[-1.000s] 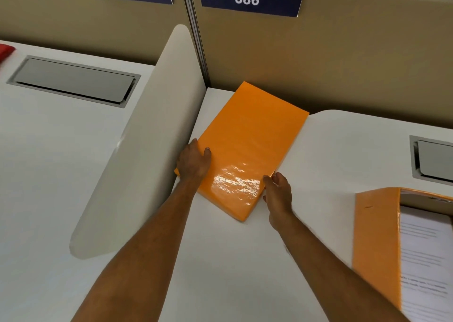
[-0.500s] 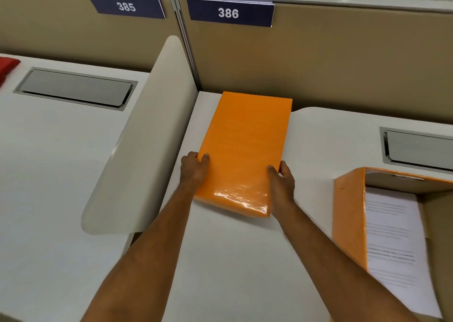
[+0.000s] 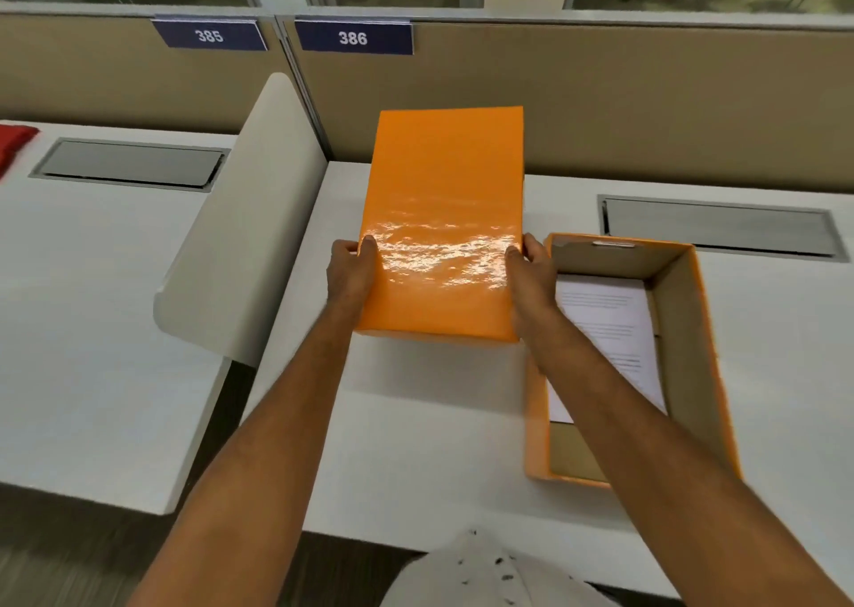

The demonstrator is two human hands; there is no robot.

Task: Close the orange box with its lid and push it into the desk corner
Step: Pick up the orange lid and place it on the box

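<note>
Head view — both hands [image 3: 353, 269] [image 3: 531, 266] grip glossy orange lid [image 3: 443, 218].

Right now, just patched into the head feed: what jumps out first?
The glossy orange lid, held up at centre by the left hand and right hand gripping its long sides. To its right on the white desk sits the open orange box with printed paper inside. Behind, blue signs read 385 and 386.
</note>
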